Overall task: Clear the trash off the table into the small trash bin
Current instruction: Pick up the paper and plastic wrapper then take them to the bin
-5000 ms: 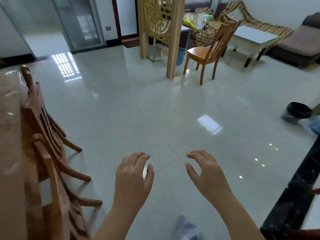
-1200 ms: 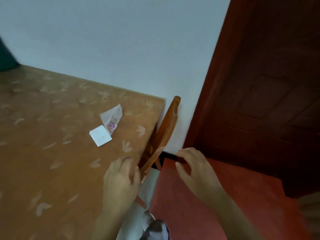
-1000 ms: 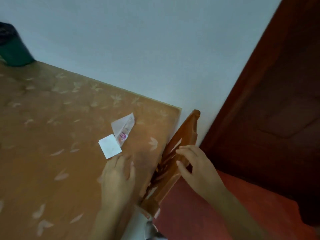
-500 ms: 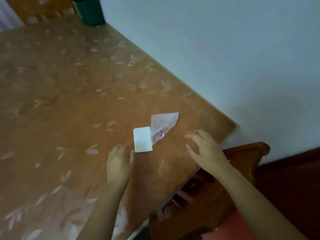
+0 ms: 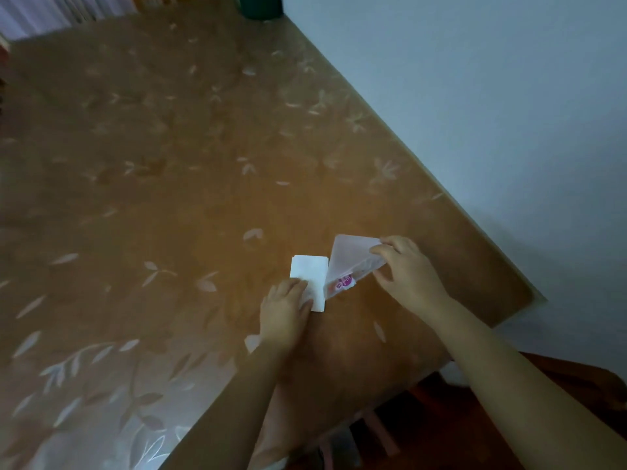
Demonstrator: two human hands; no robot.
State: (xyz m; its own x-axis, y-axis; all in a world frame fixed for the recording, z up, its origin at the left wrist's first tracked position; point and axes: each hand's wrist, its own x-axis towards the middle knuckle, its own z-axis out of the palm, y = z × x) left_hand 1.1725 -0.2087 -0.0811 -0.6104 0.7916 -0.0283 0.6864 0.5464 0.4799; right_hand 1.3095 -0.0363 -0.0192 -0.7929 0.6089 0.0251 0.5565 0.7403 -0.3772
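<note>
Where the right hand (image 5: 407, 276) meets the translucent wrapper (image 5: 346, 262), thumb and forefinger pinch its corner at 3 o'clock. The left hand (image 5: 286, 312) only rests its fingers on the 7 o'clock corner of the white folded paper (image 5: 310, 273), gripping nothing. Paper and wrapper lie touching on the table (image 5: 169, 164), wrapper at the paper's 3 o'clock. The green bin (image 5: 261, 6) stands far off at 12 o'clock, against the wall (image 5: 475, 96).

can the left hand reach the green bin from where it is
Probably not. The left hand rests on the white paper near this end, while the green bin stands at the far end. Nothing lies between, but the stretch looks too long.
</note>
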